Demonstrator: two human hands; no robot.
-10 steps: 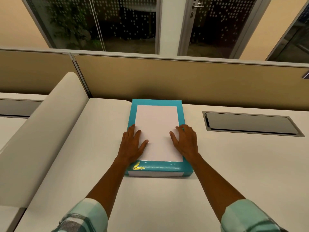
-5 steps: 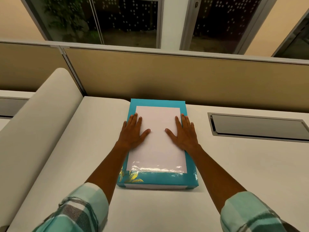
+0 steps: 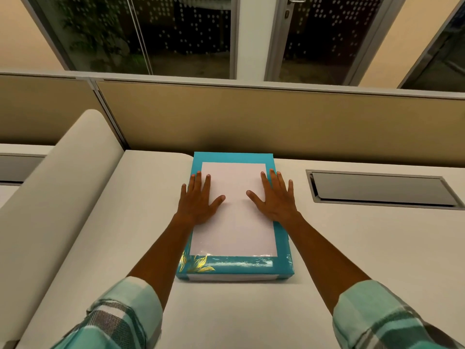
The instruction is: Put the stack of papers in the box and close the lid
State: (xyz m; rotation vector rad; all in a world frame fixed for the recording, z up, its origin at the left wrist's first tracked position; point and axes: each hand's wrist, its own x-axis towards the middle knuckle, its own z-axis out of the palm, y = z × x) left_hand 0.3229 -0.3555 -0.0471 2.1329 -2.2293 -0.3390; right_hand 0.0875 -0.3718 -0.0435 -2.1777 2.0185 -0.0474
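Left hand (image 3: 198,200): flat, fingers spread, palm down on the left side of the box (image 3: 235,267), gripping nothing. Right hand (image 3: 275,199): same, flat and spread on the box's right side, little finger past its edge. Box: teal, lid down, with a white panel (image 3: 235,212) between the hands; papers not visible. Box lies on the pale surface (image 3: 352,248), far edge near the tan partition (image 3: 276,117). A dark recessed hatch (image 3: 382,188) lies right of the box.

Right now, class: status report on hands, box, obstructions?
Left hand and right hand open, flat on teal box. Lid appears closed. Nothing in the way.
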